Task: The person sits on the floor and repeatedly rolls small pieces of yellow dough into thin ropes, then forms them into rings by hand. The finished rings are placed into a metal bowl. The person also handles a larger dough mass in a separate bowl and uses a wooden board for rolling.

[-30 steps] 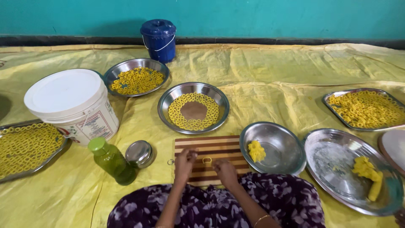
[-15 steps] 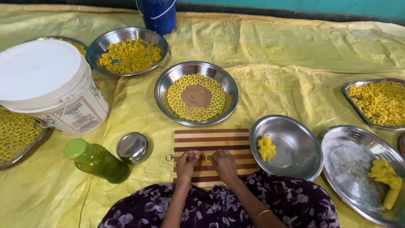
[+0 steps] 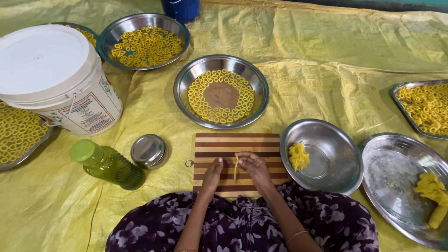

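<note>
A striped wooden board (image 3: 238,144) lies in front of my lap. My right hand (image 3: 254,169) pinches a thin yellow dough strand (image 3: 236,166) that hangs down over the board. Just left of the strand, my left hand (image 3: 212,175) rests on the board with fingers curled, empty. A steel bowl (image 3: 326,158) to the right holds a lump of yellow dough (image 3: 298,156). Beyond the board a steel plate (image 3: 221,97) carries yellow dough rings laid in circles.
A white lidded bucket (image 3: 51,77) stands at the left, with a green oil bottle (image 3: 107,164) and small steel lid (image 3: 148,150) near it. Ring-filled trays (image 3: 147,42) (image 3: 18,133) (image 3: 427,107) sit around. A steel tray (image 3: 401,182) with dough (image 3: 431,193) lies right. A yellow sheet (image 3: 326,56) covers the floor.
The camera has tilted down and come closer. My right hand has lifted the dough strand off the board, and my hands have moved slightly apart.
</note>
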